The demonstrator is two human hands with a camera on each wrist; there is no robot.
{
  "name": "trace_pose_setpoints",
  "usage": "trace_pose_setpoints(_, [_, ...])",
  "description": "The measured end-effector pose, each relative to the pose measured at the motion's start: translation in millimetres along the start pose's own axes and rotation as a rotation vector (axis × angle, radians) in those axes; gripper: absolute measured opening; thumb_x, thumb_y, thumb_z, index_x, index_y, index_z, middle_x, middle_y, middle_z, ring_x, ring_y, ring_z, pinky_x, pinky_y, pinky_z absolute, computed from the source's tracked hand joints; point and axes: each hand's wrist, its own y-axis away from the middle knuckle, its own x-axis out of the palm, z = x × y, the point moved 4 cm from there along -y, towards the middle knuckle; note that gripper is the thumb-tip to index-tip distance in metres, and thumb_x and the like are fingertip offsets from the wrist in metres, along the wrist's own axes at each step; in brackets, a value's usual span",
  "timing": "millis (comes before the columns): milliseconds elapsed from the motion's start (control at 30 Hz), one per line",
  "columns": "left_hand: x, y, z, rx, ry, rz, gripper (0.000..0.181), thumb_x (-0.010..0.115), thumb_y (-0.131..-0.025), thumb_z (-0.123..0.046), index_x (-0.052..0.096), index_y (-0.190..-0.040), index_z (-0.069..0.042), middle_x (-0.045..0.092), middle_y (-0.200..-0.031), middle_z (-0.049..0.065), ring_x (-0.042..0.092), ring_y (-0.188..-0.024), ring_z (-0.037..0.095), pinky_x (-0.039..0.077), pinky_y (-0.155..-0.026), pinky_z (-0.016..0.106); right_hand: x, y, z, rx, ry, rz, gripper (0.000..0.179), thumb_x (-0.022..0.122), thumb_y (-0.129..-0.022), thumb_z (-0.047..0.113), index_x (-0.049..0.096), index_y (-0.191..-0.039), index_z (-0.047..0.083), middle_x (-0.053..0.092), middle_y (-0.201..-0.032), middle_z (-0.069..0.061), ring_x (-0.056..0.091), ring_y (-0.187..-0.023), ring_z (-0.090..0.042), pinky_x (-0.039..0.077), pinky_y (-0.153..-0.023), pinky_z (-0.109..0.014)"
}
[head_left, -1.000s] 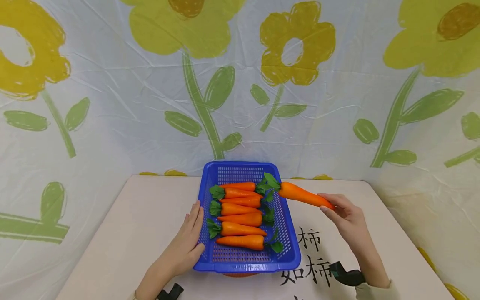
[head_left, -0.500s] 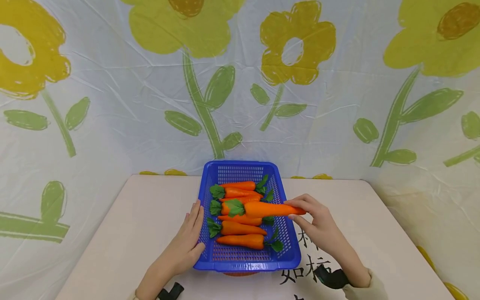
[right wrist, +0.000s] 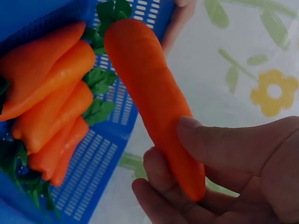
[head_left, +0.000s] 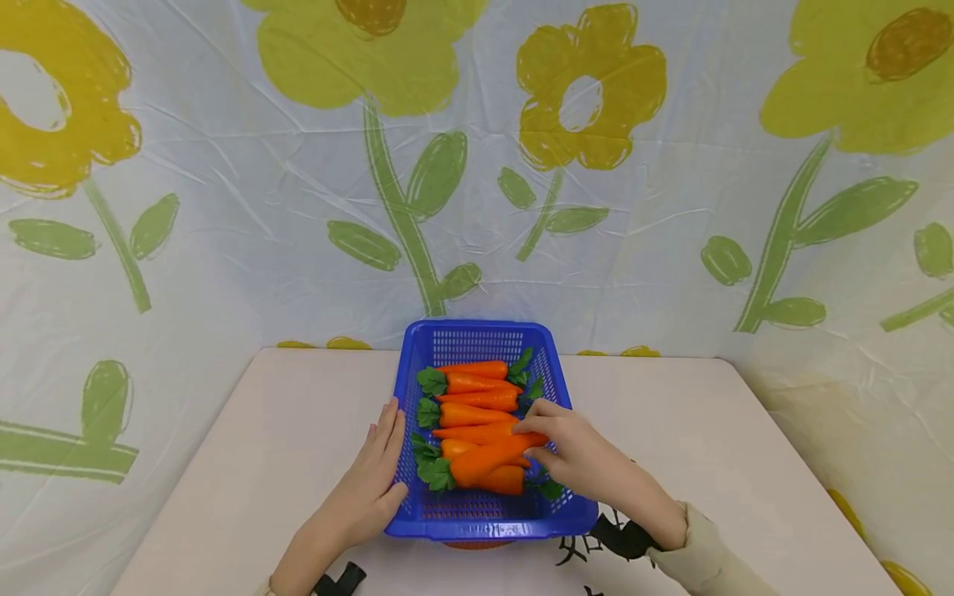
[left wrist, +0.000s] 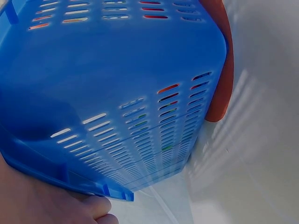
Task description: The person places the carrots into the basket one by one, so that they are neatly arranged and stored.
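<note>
Orange carrots (head_left: pixel 477 369) with green leafy tops lie crosswise in a row inside a blue plastic basket (head_left: pixel 492 530). My right hand (head_left: pixel 577 451) pinches one carrot (head_left: pixel 484 462) by its thin end, over the near part of the row, its leaves pointing left. In the right wrist view, thumb and fingers grip that carrot (right wrist: pixel 147 88) near the tip. My left hand (head_left: pixel 373 476) rests along the basket's left side with fingers straight. The left wrist view shows this hand (left wrist: pixel 51 200) at the basket rim (left wrist: pixel 60 172); the carrots are mostly hidden by the slotted wall.
The basket stands on a pale table (head_left: pixel 298 463) with black written characters (head_left: pixel 577 548) at its near right. Something reddish-brown (left wrist: pixel 219 93) shows under the basket. A flower-printed white sheet (head_left: pixel 283 182) hangs behind and at both sides.
My right hand has carried the carrot leftward and toward me, from beside the basket's right rim to over the near carrots. The left hand and the basket have stayed still.
</note>
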Motion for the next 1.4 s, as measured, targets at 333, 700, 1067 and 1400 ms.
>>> trace_pose_setpoints(333, [-0.4,-0.4,-0.4,0.004,0.002,0.007,0.086,0.054,-0.084,-0.003,0.007,-0.156,0.006,-0.005,-0.165,0.018,0.001,-0.151,0.033,-0.010,-0.118,0.026,19,-18.4,4,0.019,0.013,0.162,0.018,0.067,-0.088,-0.003,0.072,-0.105,-0.002,0.060,-0.095,-0.003,0.058,-0.085,-0.016,0.055,-0.077,-0.028])
trace_pose_setpoints(700, [-0.5,0.6,-0.6,-0.011,0.000,0.011,0.086,0.054,-0.084,-0.003,0.008,-0.156,0.006,-0.005,-0.165,0.017,-0.001,-0.152,0.031,-0.010,-0.118,0.025,33,-25.4,-4,0.108,0.018,0.378,0.009,0.072,-0.087,0.006,0.075,-0.092,-0.001,0.063,-0.074,0.002,0.054,-0.066,-0.010,0.051,-0.063,-0.023])
trace_pose_setpoints(1067, [-1.0,0.0,-1.3,-0.001,0.000,0.012,0.085,0.053,-0.084,-0.003,0.008,-0.156,0.006,-0.005,-0.165,0.018,0.000,-0.152,0.032,-0.010,-0.117,0.024,53,-30.4,-22,0.306,0.094,0.556,0.022,0.082,-0.080,0.014,0.063,-0.068,0.010,0.054,-0.058,0.002,0.051,-0.052,-0.011,0.043,-0.054,-0.023])
trace_pose_setpoints(1400, [0.6,0.1,0.2,-0.004,-0.005,0.010,0.085,0.054,-0.085,-0.003,0.008,-0.156,0.006,-0.006,-0.165,0.016,0.000,-0.152,0.032,-0.011,-0.117,0.023,75,-29.1,-36,0.468,0.226,0.671,0.032,0.084,-0.077,0.027,0.056,-0.076,0.013,0.051,-0.070,-0.001,0.051,-0.056,-0.014,0.041,-0.054,-0.023])
